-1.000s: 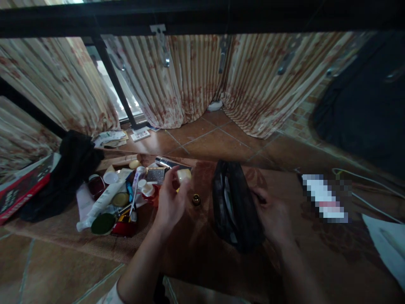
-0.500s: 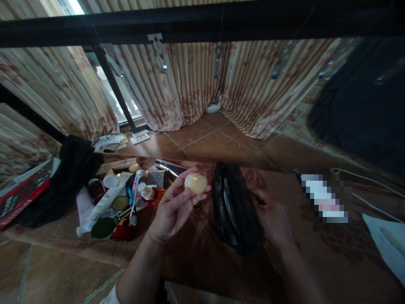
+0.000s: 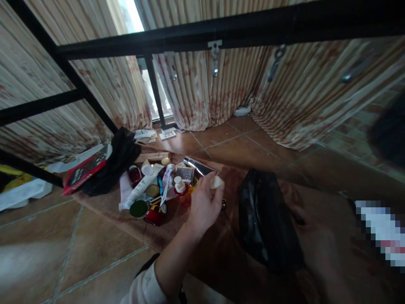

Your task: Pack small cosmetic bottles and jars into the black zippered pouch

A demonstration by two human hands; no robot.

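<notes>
My left hand [image 3: 204, 209] is closed around a small pale cream jar [image 3: 217, 182], its fingers partly covering it. It hovers just right of a pile of cosmetics, near a red bottle with a white pump [image 3: 182, 194]. A small round gold-coloured thing [image 3: 224, 204] shows beside the hand. Further right stands a black pouch [image 3: 272, 228], its opening facing up. My right hand [image 3: 316, 240], dark and smeared, grips the pouch's right side, and most of its fingers are hard to see.
The cosmetics pile holds a white tube [image 3: 144, 185], a dark green round lid [image 3: 138, 209] and a silver tube [image 3: 198, 166]. Left of it lie a black cloth or bag [image 3: 110, 169] and a red box [image 3: 87, 169]. A pixelated object [image 3: 381, 232] lies right. A dark rail [image 3: 190, 42] crosses above.
The view has swung left. My left hand has turned over and moved left towards the cosmetics with the jar, away from the pouch. My right hand stays at the pouch.
</notes>
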